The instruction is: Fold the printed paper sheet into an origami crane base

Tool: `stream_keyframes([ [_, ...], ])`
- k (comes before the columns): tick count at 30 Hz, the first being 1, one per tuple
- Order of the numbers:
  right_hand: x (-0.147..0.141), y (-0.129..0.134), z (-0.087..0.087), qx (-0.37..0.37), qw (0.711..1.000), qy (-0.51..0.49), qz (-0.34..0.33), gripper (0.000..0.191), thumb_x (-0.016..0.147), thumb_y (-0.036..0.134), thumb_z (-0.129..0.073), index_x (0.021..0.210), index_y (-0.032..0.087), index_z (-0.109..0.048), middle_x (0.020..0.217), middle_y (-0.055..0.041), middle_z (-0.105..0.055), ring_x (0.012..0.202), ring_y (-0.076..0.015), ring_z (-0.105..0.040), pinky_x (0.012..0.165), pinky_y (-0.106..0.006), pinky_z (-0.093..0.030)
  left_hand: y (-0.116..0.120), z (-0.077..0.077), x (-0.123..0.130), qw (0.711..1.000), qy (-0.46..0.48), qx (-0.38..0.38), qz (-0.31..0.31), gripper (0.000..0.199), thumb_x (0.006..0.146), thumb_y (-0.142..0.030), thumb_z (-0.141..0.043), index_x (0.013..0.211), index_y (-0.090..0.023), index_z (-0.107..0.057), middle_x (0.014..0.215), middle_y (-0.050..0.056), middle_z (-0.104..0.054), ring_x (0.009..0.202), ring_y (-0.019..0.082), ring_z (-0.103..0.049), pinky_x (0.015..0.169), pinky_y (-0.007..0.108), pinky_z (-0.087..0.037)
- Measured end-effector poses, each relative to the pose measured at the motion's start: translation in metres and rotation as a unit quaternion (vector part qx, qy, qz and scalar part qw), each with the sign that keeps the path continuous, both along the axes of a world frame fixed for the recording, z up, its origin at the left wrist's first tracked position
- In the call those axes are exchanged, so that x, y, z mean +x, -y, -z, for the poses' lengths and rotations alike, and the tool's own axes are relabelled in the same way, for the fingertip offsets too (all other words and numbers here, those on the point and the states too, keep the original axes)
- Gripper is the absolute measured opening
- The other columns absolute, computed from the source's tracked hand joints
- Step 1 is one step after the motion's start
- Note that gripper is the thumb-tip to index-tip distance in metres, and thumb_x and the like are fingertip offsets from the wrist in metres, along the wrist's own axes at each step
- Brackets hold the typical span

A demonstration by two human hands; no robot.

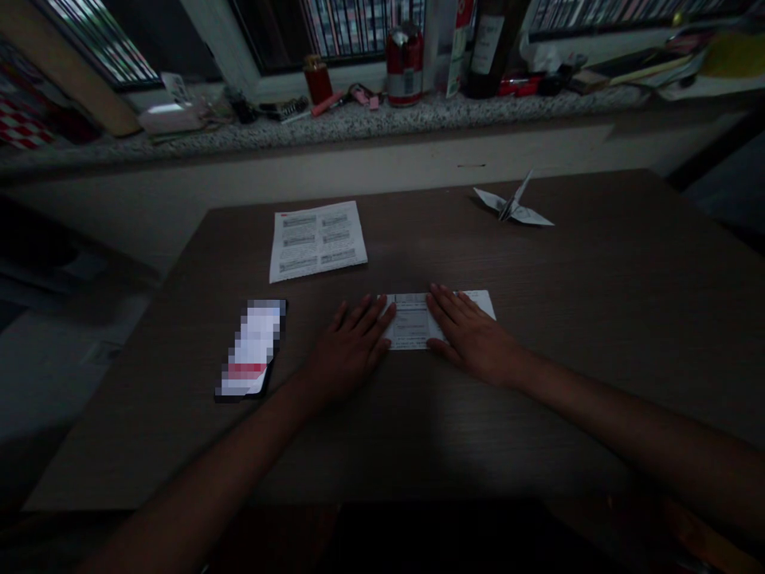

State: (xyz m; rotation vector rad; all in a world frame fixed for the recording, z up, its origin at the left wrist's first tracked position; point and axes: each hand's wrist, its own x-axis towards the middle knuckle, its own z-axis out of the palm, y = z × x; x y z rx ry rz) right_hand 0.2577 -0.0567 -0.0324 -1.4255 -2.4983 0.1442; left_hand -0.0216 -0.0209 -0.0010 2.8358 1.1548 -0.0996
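Note:
A folded sheet of printed paper [411, 325] lies flat on the dark wooden table [382, 430], its long side running left to right. My left hand [352, 343] rests palm down, with its fingertips on the paper's left end and its fingers stretched out. Over the right part lies my right hand [469, 331], also flat, fingers extended and covering some of the print. Between the two hands the middle of the paper shows, and its right corner sticks out past my right fingers. Neither hand grips anything.
A phone [251, 347] with a lit, blurred screen lies left of my left hand. Behind it is another printed sheet [318, 239]. A folded paper crane [512, 209] sits at the back right. Cans, bottles and small items crowd the stone windowsill [239, 143] beyond the table.

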Motion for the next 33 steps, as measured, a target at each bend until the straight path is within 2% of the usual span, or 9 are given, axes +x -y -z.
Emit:
stream_keyframes([
  [3,0.014,0.002,-0.001,0.002,1.0,0.013,-0.007,0.078,0.107,0.047,-0.041,0.166,0.009,-0.009,0.169,-0.0234,-0.021,0.158,-0.0309,-0.016,0.127,-0.053,-0.023,-0.001,0.001,0.001,1.0,0.0,0.0,-0.001,0.06,0.112,-0.042,-0.026,0.167,-0.025,-0.012,0.174,0.003,-0.01,0.161,0.026,-0.006,0.13,0.056,-0.011],
  [8,0.059,0.014,-0.003,0.011,1.0,0.019,-0.001,0.076,0.109,0.046,-0.036,0.167,0.02,0.005,0.171,-0.0174,-0.018,0.158,-0.0296,-0.02,0.126,-0.056,-0.025,-0.001,0.001,0.001,1.0,0.008,-0.008,-0.004,0.059,0.112,-0.043,-0.024,0.167,-0.026,-0.012,0.174,0.002,-0.01,0.161,0.026,-0.005,0.13,0.056,-0.009],
  [12,0.087,0.024,-0.003,-0.017,1.0,0.009,0.006,0.074,0.109,0.044,-0.038,0.167,0.027,0.003,0.173,-0.0111,-0.014,0.157,-0.0297,-0.021,0.126,-0.056,-0.026,-0.001,0.001,0.0,1.0,0.025,-0.003,-0.001,0.059,0.111,-0.043,-0.027,0.167,-0.026,-0.015,0.173,0.004,-0.015,0.161,0.026,-0.009,0.13,0.057,-0.012],
  [15,0.095,0.026,-0.005,-0.019,1.0,0.002,0.007,0.072,0.109,0.042,-0.039,0.167,0.027,0.0,0.173,-0.0109,-0.016,0.157,-0.0296,-0.023,0.127,-0.057,-0.025,-0.002,0.004,-0.001,0.999,0.044,0.007,0.003,0.059,0.111,-0.043,-0.031,0.166,-0.027,-0.019,0.173,0.004,-0.019,0.161,0.027,-0.013,0.129,0.058,-0.015],
  [20,0.083,0.025,-0.027,-0.008,1.0,-0.015,0.004,0.064,0.108,0.036,-0.043,0.166,0.027,-0.02,0.171,-0.0101,-0.025,0.155,-0.0317,-0.03,0.125,-0.059,-0.03,-0.003,0.003,0.0,0.998,0.066,0.012,-0.001,0.059,0.109,-0.044,-0.037,0.165,-0.03,-0.024,0.172,0.003,-0.024,0.159,0.026,-0.02,0.129,0.057,-0.018],
  [24,0.047,0.032,-0.046,0.005,0.999,-0.007,-0.047,0.054,0.107,0.037,-0.046,0.159,0.022,-0.042,0.168,-0.0122,-0.033,0.155,-0.031,-0.031,0.122,-0.056,-0.037,-0.001,-0.002,0.006,0.998,0.068,0.01,-0.014,0.059,0.107,-0.043,-0.042,0.162,-0.026,-0.032,0.17,0.006,-0.029,0.158,0.029,-0.024,0.128,0.056,-0.02],
  [27,0.019,0.038,-0.047,-0.014,0.992,0.006,-0.126,0.052,0.106,0.036,-0.048,0.156,0.022,-0.046,0.168,-0.0091,-0.034,0.155,-0.0294,-0.032,0.123,-0.053,-0.037,0.001,-0.002,0.008,0.997,0.074,0.014,-0.019,0.059,0.107,-0.042,-0.044,0.161,-0.024,-0.034,0.169,0.008,-0.031,0.158,0.029,-0.024,0.129,0.056,-0.02],
  [30,0.007,0.041,-0.041,-0.025,0.991,0.007,-0.129,0.052,0.106,0.037,-0.048,0.155,0.02,-0.047,0.166,-0.0091,-0.037,0.154,-0.029,-0.033,0.124,-0.054,-0.034,0.0,0.001,0.006,0.997,0.078,0.018,-0.016,0.059,0.107,-0.042,-0.044,0.162,-0.025,-0.032,0.17,0.007,-0.029,0.158,0.028,-0.022,0.129,0.055,-0.018],
  [33,0.014,0.041,-0.036,-0.034,0.992,-0.006,-0.121,0.049,0.107,0.033,-0.047,0.154,0.022,-0.049,0.165,-0.0076,-0.04,0.153,-0.027,-0.035,0.124,-0.054,-0.035,-0.001,0.005,0.004,0.996,0.084,0.013,-0.015,0.061,0.107,-0.044,-0.045,0.163,-0.027,-0.029,0.171,0.005,-0.028,0.159,0.028,-0.021,0.129,0.056,-0.018],
])
